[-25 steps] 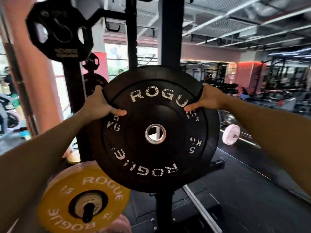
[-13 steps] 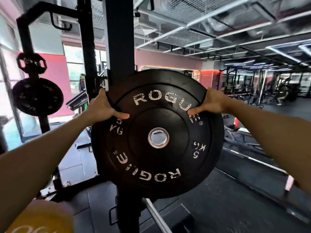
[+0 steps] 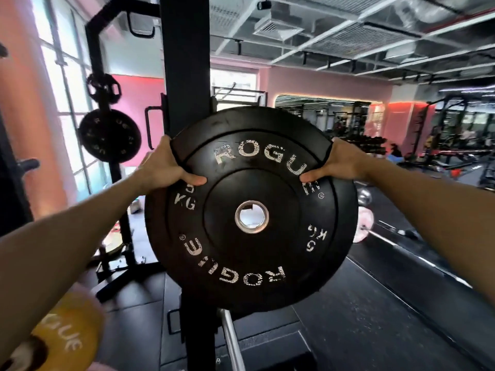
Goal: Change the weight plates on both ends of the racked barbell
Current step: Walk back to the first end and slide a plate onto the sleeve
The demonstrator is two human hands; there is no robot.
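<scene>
Right behind our plate (image 3: 251, 210) stands a black upright (image 3: 184, 76); a steel bar (image 3: 233, 344) runs out below it at 6 o'clock. Stored plates (image 3: 109, 135) hang at 9 o'clock, a blurred yellow plate (image 3: 67, 336) sits at 7. The plate is black, marked ROGUE and 5 KG, held upright mid-air. Left hand (image 3: 163, 167) and right hand (image 3: 340, 162) grip its upper rim, thumbs on the face, fingers curled behind

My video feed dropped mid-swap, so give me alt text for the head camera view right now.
Both hands, left hand and right hand, grip the upper rim of a black Rogue 5 kg bumper plate held upright in front of a black rack upright. A yellow Rogue plate sits blurred at lower left.
</scene>
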